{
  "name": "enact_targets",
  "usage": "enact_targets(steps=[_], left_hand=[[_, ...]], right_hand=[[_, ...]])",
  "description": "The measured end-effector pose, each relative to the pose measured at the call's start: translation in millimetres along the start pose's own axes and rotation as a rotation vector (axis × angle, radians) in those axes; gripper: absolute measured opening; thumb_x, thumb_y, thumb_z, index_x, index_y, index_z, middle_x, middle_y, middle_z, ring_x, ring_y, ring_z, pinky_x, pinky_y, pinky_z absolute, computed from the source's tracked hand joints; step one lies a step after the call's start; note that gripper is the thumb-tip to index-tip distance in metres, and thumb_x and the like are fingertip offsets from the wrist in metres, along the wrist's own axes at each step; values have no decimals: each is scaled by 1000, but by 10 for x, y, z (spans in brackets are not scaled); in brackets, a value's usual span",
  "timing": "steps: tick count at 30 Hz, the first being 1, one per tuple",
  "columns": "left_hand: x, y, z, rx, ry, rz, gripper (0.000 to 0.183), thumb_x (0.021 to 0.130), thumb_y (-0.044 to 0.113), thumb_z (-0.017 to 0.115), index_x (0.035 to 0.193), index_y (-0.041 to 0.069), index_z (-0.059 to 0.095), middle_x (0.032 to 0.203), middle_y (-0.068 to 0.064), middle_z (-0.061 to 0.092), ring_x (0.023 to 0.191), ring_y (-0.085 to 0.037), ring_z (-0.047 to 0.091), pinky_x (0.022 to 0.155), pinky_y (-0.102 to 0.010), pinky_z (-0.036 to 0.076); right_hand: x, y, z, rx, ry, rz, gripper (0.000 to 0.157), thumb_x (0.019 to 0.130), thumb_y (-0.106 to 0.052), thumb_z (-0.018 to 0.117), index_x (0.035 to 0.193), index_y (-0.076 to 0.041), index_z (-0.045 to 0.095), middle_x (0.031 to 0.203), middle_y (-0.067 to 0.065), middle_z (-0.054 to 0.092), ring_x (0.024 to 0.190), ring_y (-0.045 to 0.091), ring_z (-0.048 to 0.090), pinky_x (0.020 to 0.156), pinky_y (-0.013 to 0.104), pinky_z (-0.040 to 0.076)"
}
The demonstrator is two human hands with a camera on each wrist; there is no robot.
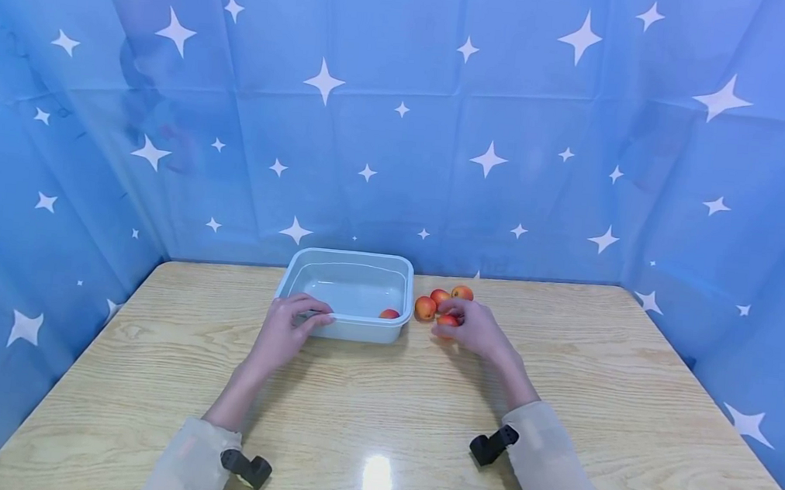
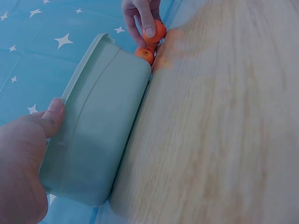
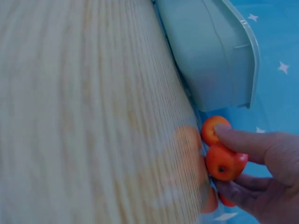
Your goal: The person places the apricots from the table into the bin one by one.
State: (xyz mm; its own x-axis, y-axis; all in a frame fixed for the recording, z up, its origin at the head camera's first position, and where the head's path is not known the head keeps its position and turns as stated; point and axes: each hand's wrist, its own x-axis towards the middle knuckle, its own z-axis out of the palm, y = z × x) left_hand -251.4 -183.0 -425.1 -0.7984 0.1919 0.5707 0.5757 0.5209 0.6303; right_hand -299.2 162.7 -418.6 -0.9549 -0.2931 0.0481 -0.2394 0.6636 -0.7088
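A pale blue-green plastic box [image 1: 357, 330] stands open-topped at the back of the table. My left hand [image 1: 289, 329] grips its near rim, thumb [image 2: 55, 112] on the outer wall and fingers over the edge. Inside, at the near right corner, lies one small red-orange fruit [image 1: 389, 314]. To the right of the box, my right hand [image 1: 481, 332] pinches another such fruit [image 3: 225, 162] between thumb and fingers, low over the table. Three more lie close by: one fruit [image 1: 425, 308] beside the box, a second fruit [image 1: 439, 296] behind it, and a third fruit [image 1: 462, 292] farthest back.
The light wood-grain table [image 1: 365, 398] extends in front of the box and to both sides. A blue curtain [image 1: 397, 191] with white stars hangs along the back and sides. Each sleeve carries a black wrist camera [image 1: 494, 445].
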Motion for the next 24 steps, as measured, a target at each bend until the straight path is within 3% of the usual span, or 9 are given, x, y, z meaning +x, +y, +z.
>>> enact_targets(steps=[5, 18, 24], left_hand=[[6, -8, 3, -6, 1, 5, 6, 87, 11, 79, 93, 10, 79, 92, -1, 74, 91, -21, 69, 90, -43, 41], [4, -7, 13, -5, 10, -4, 6, 88, 12, 79, 93, 10, 79, 92, -1, 74, 90, -22, 68, 90, -42, 37], [1, -17, 15, -7, 10, -3, 6, 87, 12, 79, 93, 11, 79, 92, 0, 74, 90, -20, 68, 88, -41, 35]], right_hand=[[-7, -4, -16, -11, -4, 13, 37, 88, -18, 81, 119, -2, 68, 116, 13, 67, 98, 28, 57, 80, 39, 47], [-14, -24, -27, -18, 16, 45, 21, 90, -26, 79, 95, -7, 70, 81, 4, 61, 74, 23, 52, 65, 35, 41], [2, -32, -47, -24, 54, 37, 29, 89, -26, 79, 106, -5, 71, 91, 6, 63, 84, 25, 55, 70, 35, 43]])
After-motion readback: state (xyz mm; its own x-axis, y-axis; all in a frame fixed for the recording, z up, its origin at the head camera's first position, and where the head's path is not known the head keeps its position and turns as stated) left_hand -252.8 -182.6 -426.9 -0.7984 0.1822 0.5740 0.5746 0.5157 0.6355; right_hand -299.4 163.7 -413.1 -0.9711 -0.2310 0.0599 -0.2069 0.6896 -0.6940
